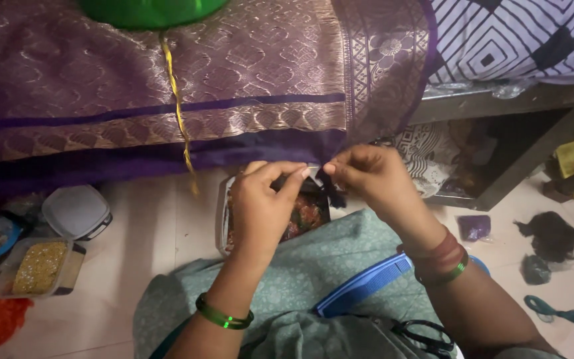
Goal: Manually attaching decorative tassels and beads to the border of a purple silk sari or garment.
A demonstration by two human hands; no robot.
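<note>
My left hand (264, 199) and my right hand (367, 176) meet at the lower edge of a purple and gold woven cloth (167, 80) that hangs off a bed. Both pinch the dark purple fringe (330, 189) of the cloth's border between thumb and fingertips. Under my hands sits a clear box (303, 216) with red and green bits inside. Green bangles ring both wrists.
A blue comb (363, 286) and black scissors (426, 336) lie on my lap. At the left stand a box of gold beads (38, 266) and a white lid (74, 211). A gold cord (177, 113) dangles over the cloth. Dark thread tufts (553, 236) lie at the right.
</note>
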